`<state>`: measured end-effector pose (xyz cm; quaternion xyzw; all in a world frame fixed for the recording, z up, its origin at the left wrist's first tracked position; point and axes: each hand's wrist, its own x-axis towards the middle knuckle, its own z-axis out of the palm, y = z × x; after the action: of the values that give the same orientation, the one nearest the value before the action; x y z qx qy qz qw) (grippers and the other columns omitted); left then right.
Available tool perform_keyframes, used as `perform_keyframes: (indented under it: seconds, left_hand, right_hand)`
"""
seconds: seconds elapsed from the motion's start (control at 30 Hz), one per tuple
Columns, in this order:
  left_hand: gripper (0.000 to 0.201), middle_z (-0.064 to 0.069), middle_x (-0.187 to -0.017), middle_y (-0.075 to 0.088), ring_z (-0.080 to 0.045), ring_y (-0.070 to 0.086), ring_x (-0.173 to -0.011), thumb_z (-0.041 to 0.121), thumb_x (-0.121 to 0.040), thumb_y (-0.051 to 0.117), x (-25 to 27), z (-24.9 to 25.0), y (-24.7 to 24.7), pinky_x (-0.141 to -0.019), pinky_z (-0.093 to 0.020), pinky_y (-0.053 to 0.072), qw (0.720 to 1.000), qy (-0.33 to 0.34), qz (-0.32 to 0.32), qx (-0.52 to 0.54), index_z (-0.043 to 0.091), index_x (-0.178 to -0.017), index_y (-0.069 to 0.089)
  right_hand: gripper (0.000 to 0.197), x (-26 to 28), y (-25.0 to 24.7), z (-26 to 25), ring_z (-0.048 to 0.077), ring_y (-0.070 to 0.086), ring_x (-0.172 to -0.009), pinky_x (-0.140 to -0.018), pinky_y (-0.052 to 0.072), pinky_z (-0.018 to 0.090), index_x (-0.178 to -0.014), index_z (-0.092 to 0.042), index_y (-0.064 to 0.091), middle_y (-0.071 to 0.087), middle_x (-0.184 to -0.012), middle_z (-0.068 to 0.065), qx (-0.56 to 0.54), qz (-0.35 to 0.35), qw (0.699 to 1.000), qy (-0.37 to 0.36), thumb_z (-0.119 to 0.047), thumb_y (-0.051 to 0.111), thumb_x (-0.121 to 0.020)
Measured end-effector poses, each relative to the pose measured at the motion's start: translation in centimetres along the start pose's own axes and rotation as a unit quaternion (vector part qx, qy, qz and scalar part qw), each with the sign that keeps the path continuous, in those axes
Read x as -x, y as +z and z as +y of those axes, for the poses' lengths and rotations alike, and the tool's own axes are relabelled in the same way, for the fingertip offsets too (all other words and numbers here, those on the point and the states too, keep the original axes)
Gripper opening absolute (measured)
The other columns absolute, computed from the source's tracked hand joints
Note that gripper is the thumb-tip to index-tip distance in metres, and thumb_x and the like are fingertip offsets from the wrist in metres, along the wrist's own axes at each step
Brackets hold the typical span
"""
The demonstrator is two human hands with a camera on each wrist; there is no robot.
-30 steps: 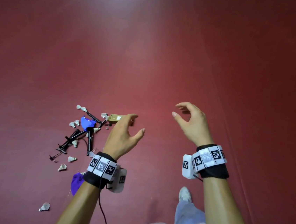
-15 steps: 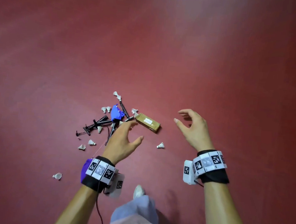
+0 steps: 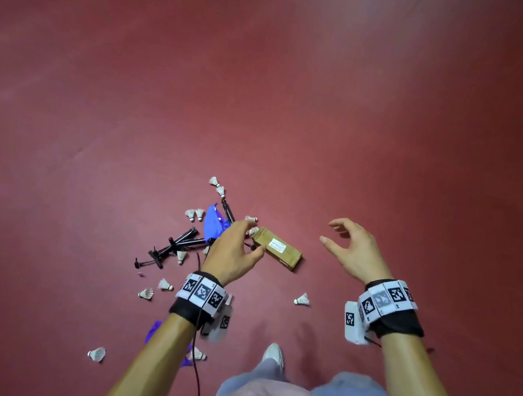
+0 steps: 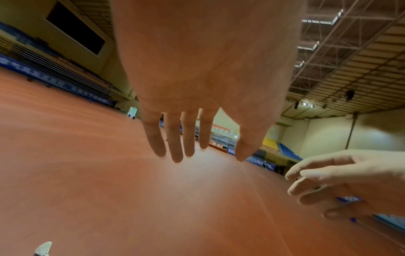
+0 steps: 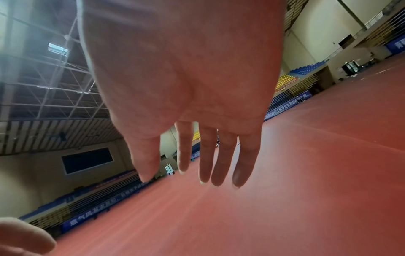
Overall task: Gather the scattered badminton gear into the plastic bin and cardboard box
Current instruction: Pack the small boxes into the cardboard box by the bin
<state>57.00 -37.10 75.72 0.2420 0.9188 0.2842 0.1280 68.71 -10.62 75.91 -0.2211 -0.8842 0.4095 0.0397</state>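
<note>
On the red court floor lies a small pile of gear: a brown cardboard box (image 3: 277, 249), a blue cloth (image 3: 213, 225), black racket handles (image 3: 181, 241) and several white shuttlecocks, one (image 3: 302, 300) apart to the right, one (image 3: 97, 354) near left. My left hand (image 3: 233, 249) hovers high over the pile with fingers relaxed and holds nothing; in the left wrist view its fingers (image 4: 175, 143) hang straight. My right hand (image 3: 350, 249) floats to the right of the box, fingers loosely curved, empty; its fingers (image 5: 219, 159) are spread. No plastic bin shows.
Another blue cloth (image 3: 155, 335) lies partly under my left forearm. My white shoe (image 3: 273, 355) and light trousers are below. Wide red floor (image 3: 295, 104) stretches all around; stands and banners line the hall in the wrist views.
I have walked closer: the pile and box have shifted from the left toward the middle and now sit under my left hand. Both hands stay raised and empty.
</note>
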Motion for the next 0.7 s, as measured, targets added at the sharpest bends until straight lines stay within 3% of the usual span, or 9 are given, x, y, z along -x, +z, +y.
perform_keyframes:
  seconds: [0.23,0.5,0.7]
  left_hand:
    - [0.058,0.003,-0.134,0.060,-0.017,0.060,-0.119,0.044,-0.087,0.069,-12.8,0.2,2.3,-0.098,-0.040,0.051,0.995,0.017,-0.079,-0.060,0.022,-0.139,0.053]
    - [0.062,-0.003,-0.129,0.060,-0.028,0.061,-0.113,0.043,-0.089,0.068,-30.3,2.0,3.8,-0.092,-0.043,0.050,0.970,0.069,-0.122,-0.199,0.017,-0.142,0.050]
    - [0.060,-0.008,-0.134,0.057,-0.032,0.058,-0.120,0.041,-0.092,0.066,-41.6,-0.7,4.3,-0.096,-0.044,0.049,0.941,0.012,-0.185,-0.281,0.013,-0.142,0.048]
  right_hand:
    - [0.037,-9.6,-0.6,2.9,0.014,0.061,-0.108,-0.098,0.049,0.033,-0.120,-0.026,0.064,0.064,-0.118,-0.004,0.004,-0.025,0.998,0.050,-0.040,0.077,-0.088]
    - [0.050,-27.8,-4.2,7.4,0.020,0.060,-0.116,-0.102,0.047,0.036,-0.126,-0.024,0.061,0.063,-0.125,0.002,0.012,-0.073,0.995,0.071,-0.047,0.078,-0.085]
    - [0.065,-39.3,-5.1,10.5,0.027,0.054,-0.128,-0.108,0.043,0.038,-0.135,-0.019,0.053,0.055,-0.140,0.011,0.059,-0.171,0.977,0.116,-0.052,0.077,-0.084]
